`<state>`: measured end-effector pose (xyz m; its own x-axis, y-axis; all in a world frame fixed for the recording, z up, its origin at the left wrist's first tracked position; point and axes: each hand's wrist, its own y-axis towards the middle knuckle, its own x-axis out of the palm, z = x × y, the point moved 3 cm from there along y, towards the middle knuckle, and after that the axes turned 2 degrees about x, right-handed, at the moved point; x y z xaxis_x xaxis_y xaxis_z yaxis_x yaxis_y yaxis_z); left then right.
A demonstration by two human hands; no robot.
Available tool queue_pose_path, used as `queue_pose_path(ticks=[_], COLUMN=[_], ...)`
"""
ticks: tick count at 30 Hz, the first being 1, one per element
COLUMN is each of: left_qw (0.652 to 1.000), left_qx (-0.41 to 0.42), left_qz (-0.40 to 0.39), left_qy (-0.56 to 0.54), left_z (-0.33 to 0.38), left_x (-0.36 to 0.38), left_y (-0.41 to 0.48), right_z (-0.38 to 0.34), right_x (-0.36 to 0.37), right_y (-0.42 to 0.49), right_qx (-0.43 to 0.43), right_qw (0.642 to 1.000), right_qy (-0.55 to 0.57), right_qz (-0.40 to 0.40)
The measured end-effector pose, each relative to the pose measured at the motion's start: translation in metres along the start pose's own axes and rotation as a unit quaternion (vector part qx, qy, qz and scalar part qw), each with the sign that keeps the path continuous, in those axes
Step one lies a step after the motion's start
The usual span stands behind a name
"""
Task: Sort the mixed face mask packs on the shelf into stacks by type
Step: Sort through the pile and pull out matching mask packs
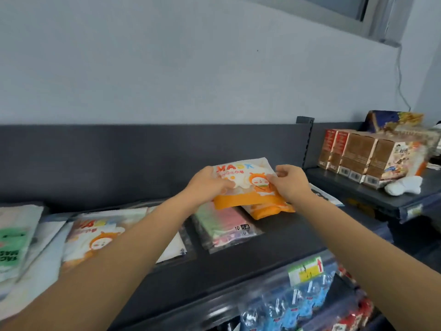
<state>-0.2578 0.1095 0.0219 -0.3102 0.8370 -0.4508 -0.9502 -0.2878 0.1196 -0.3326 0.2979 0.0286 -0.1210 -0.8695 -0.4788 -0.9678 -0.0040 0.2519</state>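
1. Left hand (207,185) and right hand (291,182) each pinch one side of the orange mask pack (248,187).
2. The pack is far on the shelf (274,254), right of middle, over a second orange pack (267,211) (partly hidden).

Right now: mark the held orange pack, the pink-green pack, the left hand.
held orange pack (247,174): head view, printed front
pink-green pack (228,217): head view, pink area
left hand (207,185): head view, back of hand
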Motion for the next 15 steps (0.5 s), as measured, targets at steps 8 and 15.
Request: queue_pose_path(ticks=[8, 15], left_qw=[0.996, 0.989], left_qx=[-0.074, -0.122], left_qz=[0.030, 0.036], left_qy=[0.040, 0.075], left_z=[0.004, -0.005], left_x=[0.071, 0.096], left_y=[0.068, 0.093], right_z=[0.057, 0.080], right_x=[-0.004, 0.008], right_y=[0.098, 0.125], right_qx=[-0.003, 0.007], right_qw=[0.997, 0.986], right_qy=[-0.027, -0.071], right_qz=[-0.078, -0.149])
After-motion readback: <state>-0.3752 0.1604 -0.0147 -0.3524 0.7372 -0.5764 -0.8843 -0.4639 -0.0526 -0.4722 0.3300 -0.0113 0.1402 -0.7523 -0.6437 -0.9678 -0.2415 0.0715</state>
